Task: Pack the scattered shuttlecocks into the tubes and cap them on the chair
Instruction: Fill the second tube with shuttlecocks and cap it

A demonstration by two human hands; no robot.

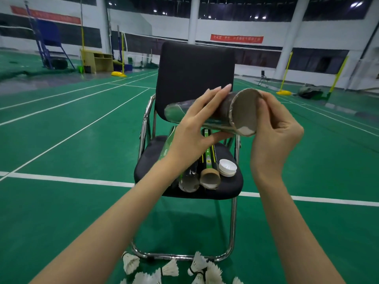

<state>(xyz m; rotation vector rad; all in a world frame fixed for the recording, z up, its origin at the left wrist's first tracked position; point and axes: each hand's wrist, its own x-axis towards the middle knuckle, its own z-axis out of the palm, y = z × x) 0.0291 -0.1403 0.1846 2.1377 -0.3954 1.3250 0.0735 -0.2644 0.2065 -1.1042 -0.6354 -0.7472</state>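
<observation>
My left hand (200, 121) grips a dark shuttlecock tube (242, 112) held level above the black chair (194, 72), its open cardboard mouth turned towards me. Something white shows inside near the lower rim. My right hand (274, 128) touches the rim on the right side with curled fingers. On the chair seat (231, 185) lie several more tubes (210, 177), open ends facing me, and white caps (227, 168) stacked at the right. Several white feather shuttlecocks (170, 268) lie scattered on the floor in front of the chair.
The chair stands on a green badminton court with white lines. Its chrome frame (232, 232) loops along the floor just behind the shuttlecocks. Far off stand net posts (284, 78), a wooden desk (97, 61) and a blue umpire ladder (49, 44).
</observation>
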